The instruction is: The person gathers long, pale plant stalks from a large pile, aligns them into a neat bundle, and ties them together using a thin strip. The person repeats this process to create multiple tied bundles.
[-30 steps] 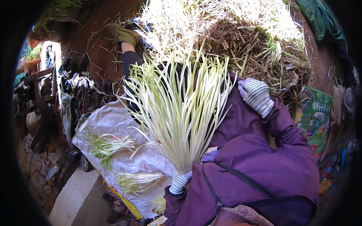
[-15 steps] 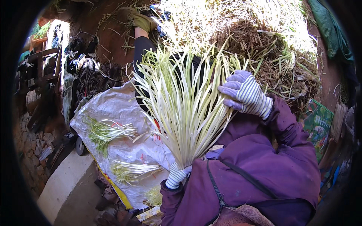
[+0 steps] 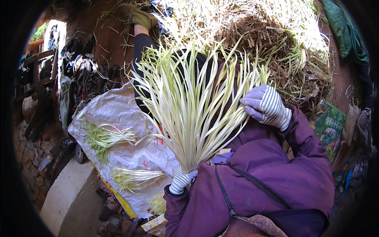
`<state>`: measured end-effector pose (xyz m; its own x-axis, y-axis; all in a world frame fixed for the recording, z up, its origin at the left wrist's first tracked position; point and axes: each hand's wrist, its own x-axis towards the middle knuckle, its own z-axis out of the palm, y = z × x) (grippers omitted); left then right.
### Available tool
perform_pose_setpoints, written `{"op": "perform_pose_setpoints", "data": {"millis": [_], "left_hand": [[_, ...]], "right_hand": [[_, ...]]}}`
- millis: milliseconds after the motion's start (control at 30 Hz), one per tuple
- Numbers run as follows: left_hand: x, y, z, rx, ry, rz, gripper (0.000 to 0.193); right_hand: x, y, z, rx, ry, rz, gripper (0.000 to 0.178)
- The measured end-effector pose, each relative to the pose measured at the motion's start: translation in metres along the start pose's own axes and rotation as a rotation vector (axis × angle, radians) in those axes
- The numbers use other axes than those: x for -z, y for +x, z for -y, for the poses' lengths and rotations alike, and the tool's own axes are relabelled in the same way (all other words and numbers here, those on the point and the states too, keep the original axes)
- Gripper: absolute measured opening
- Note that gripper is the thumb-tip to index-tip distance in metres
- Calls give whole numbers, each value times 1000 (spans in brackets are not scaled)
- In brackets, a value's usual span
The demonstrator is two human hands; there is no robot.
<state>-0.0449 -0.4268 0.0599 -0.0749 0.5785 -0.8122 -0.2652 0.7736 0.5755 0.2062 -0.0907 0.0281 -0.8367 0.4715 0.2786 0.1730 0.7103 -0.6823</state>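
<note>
A large bunch of pale yellow-green blanched chives (image 3: 197, 114) fans out in front of my chest, white stalk ends low and leaf tips pointing away. My left hand (image 3: 182, 179), in a striped glove with its cuff in a purple sleeve, is wrapped round the gathered stalk ends. At the bunch's right edge, my right hand (image 3: 267, 107), gloved alike with lavender fingers, is curled round some outer leaves. Its fingertips are partly hidden. Left of the bunch, a smaller bundle of chives (image 3: 111, 137) and a second bundle (image 3: 137, 178) lie on a white woven sack (image 3: 118, 103).
More pale chives (image 3: 158, 203) lie by my left sleeve. A heap of dry straw (image 3: 256, 39) spreads beyond my legs. A concrete block (image 3: 69, 189) stands at the lower left, beside a small wheel (image 3: 80, 154). A green printed bag (image 3: 329, 124) rests at the right.
My right hand has moved down and slightly right, its fingers curling in more round the outer leaves. The bunch spreads wider to the right. My left hand keeps its hold on the stalk ends.
</note>
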Motion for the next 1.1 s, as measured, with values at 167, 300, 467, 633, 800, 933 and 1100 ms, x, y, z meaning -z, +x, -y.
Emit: {"op": "perform_pose_setpoints", "data": {"millis": [167,300,467,633,800,933,1100], "left_hand": [[3,-1,7,26,41,7,57],[8,0,13,90,55,50,57],[0,-1,8,-10,-1,-49,54],[6,-3,12,67,36,13,50],[5,0,13,56,73,1,47],[6,1,21,26,36,5,46],[1,-2,5,52,44,-33,47]], "right_hand": [[0,13,7,-75,-81,52,19],[0,27,15,-66,-241,135,18],[-12,30,19,137,-258,135,23],[-10,46,15,214,-275,361,25],[-19,50,8,329,-346,390,24],[-22,48,5,365,-360,367,18],[-23,45,3,360,-310,423,20]]}}
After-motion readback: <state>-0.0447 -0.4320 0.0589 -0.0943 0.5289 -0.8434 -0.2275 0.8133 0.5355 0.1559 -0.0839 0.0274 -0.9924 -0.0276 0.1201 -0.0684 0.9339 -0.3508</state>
